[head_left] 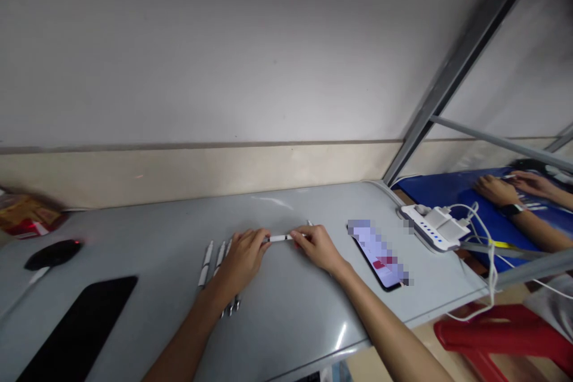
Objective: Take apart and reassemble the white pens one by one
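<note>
My left hand (242,259) and my right hand (317,246) hold a white pen (280,238) between them, one at each end, just above the grey table (290,310). Both hands are closed in a pinch on it. Under and left of my left hand lie several more white pens (208,262) side by side on the table. Another pen's tip (308,223) shows behind my right hand.
A phone with a lit screen (378,253) lies right of my right hand. A white power strip (432,228) with cables sits at the table's right end. A black slab (76,328) and a black mouse (52,252) lie at left. Another person's hands (505,188) work at a blue table. A red stool (496,334) stands below.
</note>
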`<state>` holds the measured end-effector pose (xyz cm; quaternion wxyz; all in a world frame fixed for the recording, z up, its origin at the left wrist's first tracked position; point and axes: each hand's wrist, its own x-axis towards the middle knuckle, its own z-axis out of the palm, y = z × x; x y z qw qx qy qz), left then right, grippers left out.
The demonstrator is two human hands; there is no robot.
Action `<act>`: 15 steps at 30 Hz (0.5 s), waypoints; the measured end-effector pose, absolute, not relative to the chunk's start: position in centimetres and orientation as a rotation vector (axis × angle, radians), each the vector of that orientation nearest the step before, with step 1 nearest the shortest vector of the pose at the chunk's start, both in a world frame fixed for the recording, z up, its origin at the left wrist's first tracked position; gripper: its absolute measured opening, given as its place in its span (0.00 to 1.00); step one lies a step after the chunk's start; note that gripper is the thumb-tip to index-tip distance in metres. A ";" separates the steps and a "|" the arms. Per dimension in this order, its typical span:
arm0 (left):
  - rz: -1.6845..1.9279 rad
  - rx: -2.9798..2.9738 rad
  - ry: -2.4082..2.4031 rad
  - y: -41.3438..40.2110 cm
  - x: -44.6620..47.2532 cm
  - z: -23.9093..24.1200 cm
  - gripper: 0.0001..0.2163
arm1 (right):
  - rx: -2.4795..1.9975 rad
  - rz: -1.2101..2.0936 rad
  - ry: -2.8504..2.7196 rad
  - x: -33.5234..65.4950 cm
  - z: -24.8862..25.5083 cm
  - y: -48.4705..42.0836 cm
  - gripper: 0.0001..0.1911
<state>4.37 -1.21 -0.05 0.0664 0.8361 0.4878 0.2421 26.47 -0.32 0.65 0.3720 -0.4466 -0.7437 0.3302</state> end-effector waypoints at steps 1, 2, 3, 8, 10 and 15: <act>0.717 2.527 1.469 -1.2 4.4 -0.1 0.09 | -1.139 0.815 -1.922 26.5 0.7 -0.3 0.10; 0.709 2.533 1.466 -1.2 4.4 -0.1 0.09 | -1.119 0.775 -1.930 26.5 0.7 -0.4 0.08; 0.707 2.536 1.467 -1.2 4.4 -0.1 0.09 | -1.096 0.741 -1.925 26.5 0.7 -0.4 0.07; 0.703 2.572 1.485 -1.3 4.3 -0.1 0.11 | -1.077 0.756 -1.967 26.3 0.7 -0.5 0.11; 0.681 2.591 1.490 -1.3 4.3 -0.1 0.12 | -1.056 0.719 -2.006 26.3 0.7 -0.5 0.09; 0.682 2.600 1.512 -1.4 4.4 -0.3 0.13 | -1.047 0.646 -1.997 26.1 0.6 -0.6 0.11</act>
